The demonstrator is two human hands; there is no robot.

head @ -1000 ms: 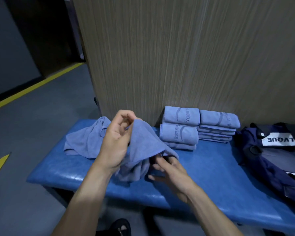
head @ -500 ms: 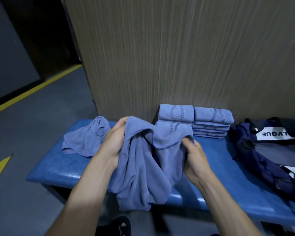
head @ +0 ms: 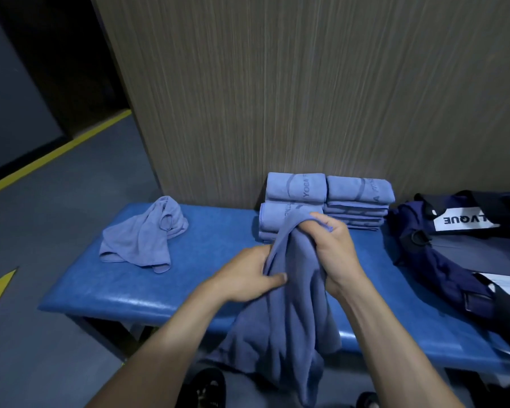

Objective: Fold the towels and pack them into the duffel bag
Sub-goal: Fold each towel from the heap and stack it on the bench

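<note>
I see both hands gathered on one blue towel [head: 292,304] above the front edge of the padded blue bench [head: 218,251]. The right hand [head: 334,248] is clenched around the towel's upper bunched end, thumb and fingers wrapped over the cloth, and a small corner pokes out beside the knuckles. The left hand [head: 248,275] grips the same towel just below and to the left, its thumb pressed flat across the fabric; the other fingers are behind the cloth, so I cannot tell how they sit. From the two grips the towel hangs in loose folds past the bench edge toward the floor. On the bench's left part lies a crumpled towel [head: 143,237], unfolded and well apart from the hands. At the back, against the wood-grain wall [head: 277,98], stand two stacks of folded towels [head: 326,201] side by side, touching or nearly so; the printed lettering on them is only partly readable. The dark navy duffel bag [head: 454,245] rests on the bench's right end, just beside the stacks, with a white label facing up.
</note>
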